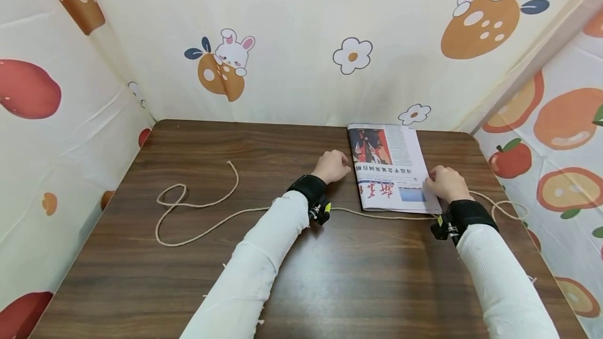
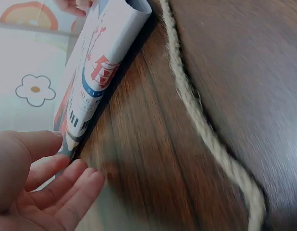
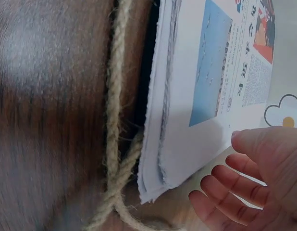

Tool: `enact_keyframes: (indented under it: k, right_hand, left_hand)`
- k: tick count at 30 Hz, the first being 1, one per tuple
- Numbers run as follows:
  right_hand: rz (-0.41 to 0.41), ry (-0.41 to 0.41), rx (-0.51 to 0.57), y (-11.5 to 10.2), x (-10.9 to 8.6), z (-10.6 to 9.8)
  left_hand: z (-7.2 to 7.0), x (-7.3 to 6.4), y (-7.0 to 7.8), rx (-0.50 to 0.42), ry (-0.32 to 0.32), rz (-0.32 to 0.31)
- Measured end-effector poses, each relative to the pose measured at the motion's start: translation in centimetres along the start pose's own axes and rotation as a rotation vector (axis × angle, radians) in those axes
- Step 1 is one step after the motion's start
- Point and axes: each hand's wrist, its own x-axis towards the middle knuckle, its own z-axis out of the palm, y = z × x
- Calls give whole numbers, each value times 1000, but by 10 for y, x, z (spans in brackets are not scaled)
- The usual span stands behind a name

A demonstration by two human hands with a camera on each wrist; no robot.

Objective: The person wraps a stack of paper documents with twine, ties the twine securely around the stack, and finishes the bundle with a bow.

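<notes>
A folded newspaper (image 1: 388, 169) with red and black print lies on the wooden table toward the right. My left hand (image 1: 332, 166) is beside its left edge; in the left wrist view its loosely bent fingers (image 2: 74, 187) are close to the paper's far corner. At the right edge is my right hand (image 1: 446, 183), its thumb at the paper's border and its fingers (image 3: 230, 187) spread apart just beyond. Along the newspaper's near edge runs a beige twisted rope (image 1: 245, 212). The right wrist view shows rope strands (image 3: 115, 96) crossing, one passing toward the paper's underside.
The rope's left end curls in a loose loop (image 1: 170, 204) on the table (image 1: 155, 286). Another loop (image 1: 511, 208) reaches the table's right edge. Printed curtains (image 1: 292, 14) stand at the back and both sides. Black straps with small cameras circle both wrists.
</notes>
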Motion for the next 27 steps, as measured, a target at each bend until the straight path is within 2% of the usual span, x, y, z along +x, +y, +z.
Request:
enact_keyframes:
  k: [5,12,15,20,24,27]
  right_hand:
    - [12,11,20,1,1,5]
    - [20,5,32,-3,1,6]
    - [15,6,43,-4,1,4]
    - [83,-70,116,-3,3,0]
    - [169,-165,209,-1,3,-3]
    - [210,-195,261,-1,3,-4]
  left_hand:
    - [9,6,7,-114,15,-85]
    - [22,16,15,-482,4,-291]
    - [27,20,17,-574,18,-337]
    - [34,23,21,-632,24,-387]
    - [37,23,24,-591,15,-388]
    - [39,23,26,-566,18,-382]
